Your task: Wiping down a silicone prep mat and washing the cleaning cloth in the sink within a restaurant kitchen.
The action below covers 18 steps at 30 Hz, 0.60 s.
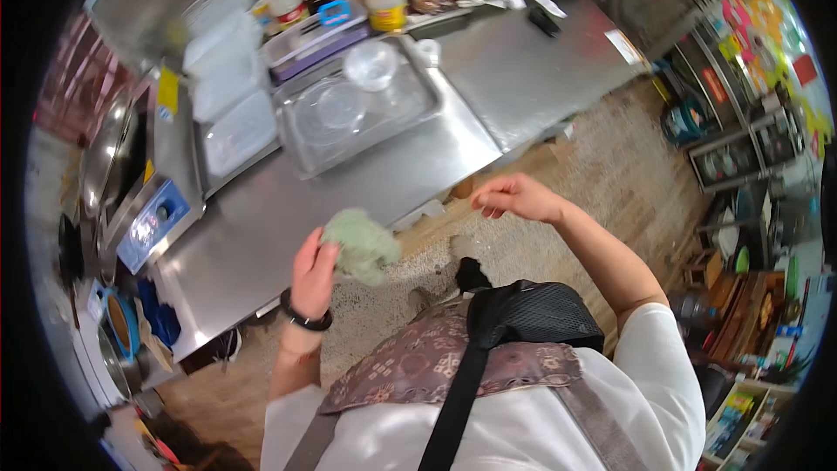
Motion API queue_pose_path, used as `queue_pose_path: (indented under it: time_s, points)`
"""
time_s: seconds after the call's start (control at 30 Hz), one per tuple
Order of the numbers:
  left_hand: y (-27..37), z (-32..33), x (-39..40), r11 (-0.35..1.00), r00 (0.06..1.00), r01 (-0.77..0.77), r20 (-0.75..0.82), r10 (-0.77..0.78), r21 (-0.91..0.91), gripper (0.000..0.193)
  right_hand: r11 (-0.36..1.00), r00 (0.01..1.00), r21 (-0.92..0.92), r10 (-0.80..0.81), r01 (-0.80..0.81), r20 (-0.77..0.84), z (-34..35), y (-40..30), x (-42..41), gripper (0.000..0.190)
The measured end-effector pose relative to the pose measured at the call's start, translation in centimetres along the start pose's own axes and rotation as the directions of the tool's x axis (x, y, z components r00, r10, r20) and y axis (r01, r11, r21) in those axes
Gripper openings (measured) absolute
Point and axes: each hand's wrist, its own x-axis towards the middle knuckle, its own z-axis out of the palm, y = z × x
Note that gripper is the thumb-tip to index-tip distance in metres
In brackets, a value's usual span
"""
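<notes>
In the head view my left hand [314, 273] holds a crumpled pale green cloth [361, 246] in front of the edge of a stainless steel counter [386, 173]. A dark band circles that wrist. My right hand [520, 197] hangs in the air off the counter's front edge, its fingers curled inward; I see nothing between them. On the counter, beyond both hands, sits a shallow metal tray [314, 162]. A clear plastic bowl [371, 66] and a clear round lid or dish [332, 106] lie in it.
Translucent lidded containers [242, 131] stand left of the tray, beside an appliance with a blue panel [153, 226]. Behind are a purple bin [320, 52], a yellow-labelled bottle [387, 0] and several jars. A black object [544, 21] lies toward the right. Shelving [739, 157] lines the right side.
</notes>
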Motion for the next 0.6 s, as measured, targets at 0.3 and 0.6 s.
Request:
queue_pose_path:
  time_s: [0.3, 0.6]
  points:
    - [1.8, 33.1, 8.6, 0.631, 0.701, -0.650, 0.656, 0.281, 0.424, 0.024, 0.907, 0.968, 0.363, -0.149, 0.215, -0.200, -9.0, 11.3, -8.7, 0.038]
    - [0.3, 61.3, 12.4, 0.820, 0.604, -0.552, 0.750, 0.268, 0.152, 0.024, 0.046, 0.731, 0.743, -0.230, 0.667, -0.642, -31.6, 18.4, -23.5, 0.049]
